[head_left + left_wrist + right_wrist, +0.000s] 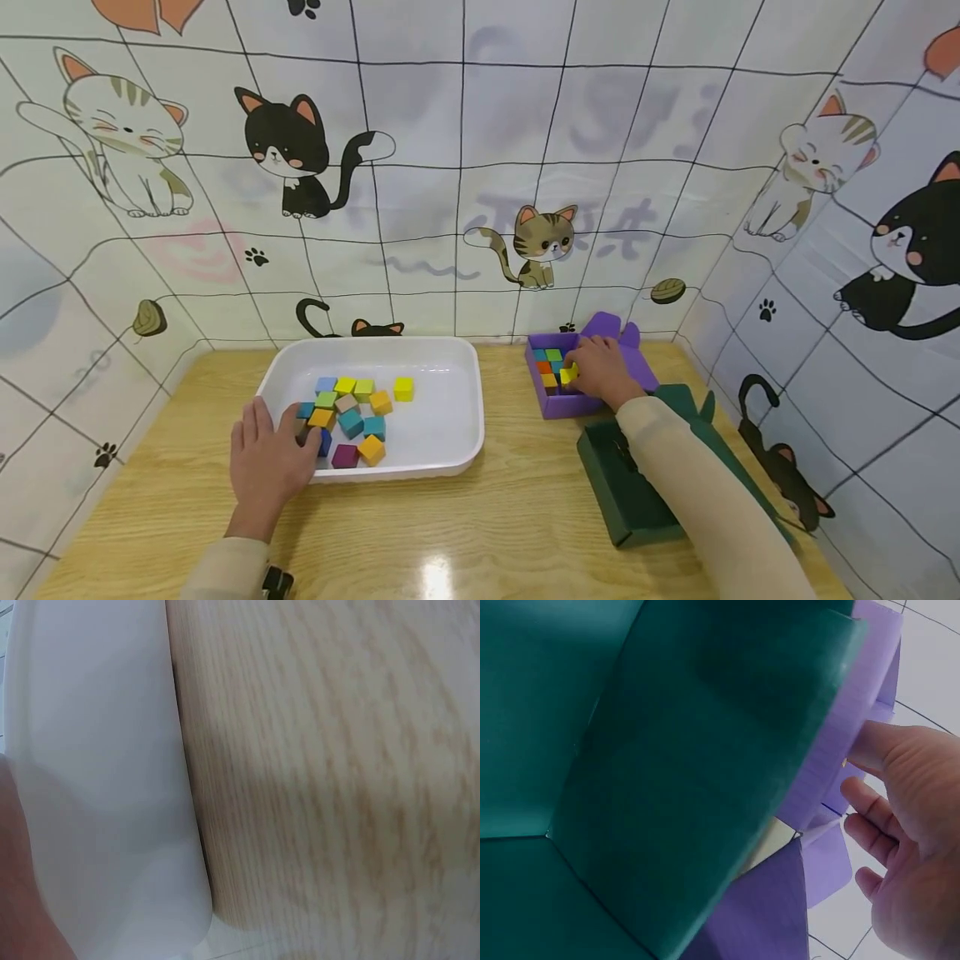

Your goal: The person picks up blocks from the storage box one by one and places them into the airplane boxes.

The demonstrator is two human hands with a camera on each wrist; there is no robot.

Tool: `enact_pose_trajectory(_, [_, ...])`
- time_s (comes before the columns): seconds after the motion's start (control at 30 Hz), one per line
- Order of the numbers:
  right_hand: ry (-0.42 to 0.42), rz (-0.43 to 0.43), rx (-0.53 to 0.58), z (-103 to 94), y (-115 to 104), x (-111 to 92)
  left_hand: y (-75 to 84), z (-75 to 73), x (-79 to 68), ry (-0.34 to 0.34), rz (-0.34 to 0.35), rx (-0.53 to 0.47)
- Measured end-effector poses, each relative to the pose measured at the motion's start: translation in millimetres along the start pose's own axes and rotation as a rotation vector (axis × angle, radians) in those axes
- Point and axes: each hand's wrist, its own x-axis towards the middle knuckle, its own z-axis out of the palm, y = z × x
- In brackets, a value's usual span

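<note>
Pinching yellow cube (568, 374) between fingers of right hand (602, 368), inside purple box (567, 407) near back right corner of table (495, 533), just beside packed cubes (553, 356). Resting left hand (270, 458) over front left corner of tray (446, 433), with fingers apart and thumb just beside dark blue cube (325, 442); cannot tell whether touching it. Observed loose cubes (350, 424) grouped mostly in tray's left half, in several colours, with lone cube (403, 388) set apart farther right. Noted open green box (611, 490) near table's right edge, partly hidden by right sleeve (697, 475).
</note>
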Motion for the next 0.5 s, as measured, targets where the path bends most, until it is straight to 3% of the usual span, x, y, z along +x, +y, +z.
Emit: enact_pose_trajectory(0.5, [0.005, -0.022, -0.071, 10.4, -4.3, 7.2, 1.2, -0.8, 1.4, -0.007, -0.014, 0.000])
